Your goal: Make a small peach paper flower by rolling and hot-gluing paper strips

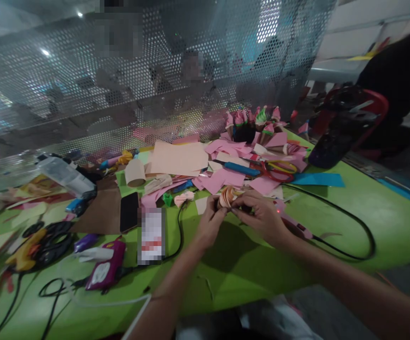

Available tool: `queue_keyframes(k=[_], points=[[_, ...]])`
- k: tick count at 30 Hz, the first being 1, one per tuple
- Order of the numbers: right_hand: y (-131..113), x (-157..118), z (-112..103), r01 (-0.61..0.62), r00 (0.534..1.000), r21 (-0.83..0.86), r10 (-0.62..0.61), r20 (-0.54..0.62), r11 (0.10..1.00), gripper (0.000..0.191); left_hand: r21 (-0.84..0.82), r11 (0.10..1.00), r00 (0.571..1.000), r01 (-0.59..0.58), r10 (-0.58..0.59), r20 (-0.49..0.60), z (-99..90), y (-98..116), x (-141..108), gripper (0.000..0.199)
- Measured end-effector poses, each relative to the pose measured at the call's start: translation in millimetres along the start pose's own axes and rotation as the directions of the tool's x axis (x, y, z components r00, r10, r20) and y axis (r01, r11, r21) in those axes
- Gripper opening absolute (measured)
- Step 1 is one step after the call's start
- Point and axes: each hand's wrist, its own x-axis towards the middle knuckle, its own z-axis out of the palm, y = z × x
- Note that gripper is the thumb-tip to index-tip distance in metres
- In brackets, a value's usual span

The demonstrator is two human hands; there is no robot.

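Note:
A small swirled craft piece (227,196), orange-brown and cream like a soft-serve swirl, sits between the fingertips of both hands above the green table (247,293). My left hand (212,217) pinches its left side. On the other side, the fingers of my right hand (260,212) are closed on its lower right edge. Just beyond the right hand lies a pink corded tool (297,226) with a small red light. Pink paper pieces (226,179) are scattered behind the hands. A pale pink craft piece (184,198) and a small green one (167,199) lie left of them.
Red- and yellow-handled scissors (279,172) and a blue-handled cutter (242,168) lie behind the hands. Finished-looking swirls (251,118) stand at the back. Leftward are a phone (129,212), a purple power adapter (106,267) and cords. A dark bottle (339,127) stands right. A perforated metal screen (155,104) borders the table.

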Motion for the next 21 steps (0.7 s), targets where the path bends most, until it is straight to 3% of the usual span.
queue_keyframes(k=[10,21], points=[[-2.5,0.7,-1.4,0.013,1.0,-0.032,-0.013,0.0,0.999,0.01,0.001,1.0,1.0,-0.004,0.004,0.019,0.4,0.1,0.4,0.03],[-1.7,-1.6,1.9,0.068,0.997,-0.105,-0.071,-0.023,0.992,0.014,0.286,0.958,0.999,-0.032,0.04,-0.021,1.9,11.5,-3.6,0.029]])
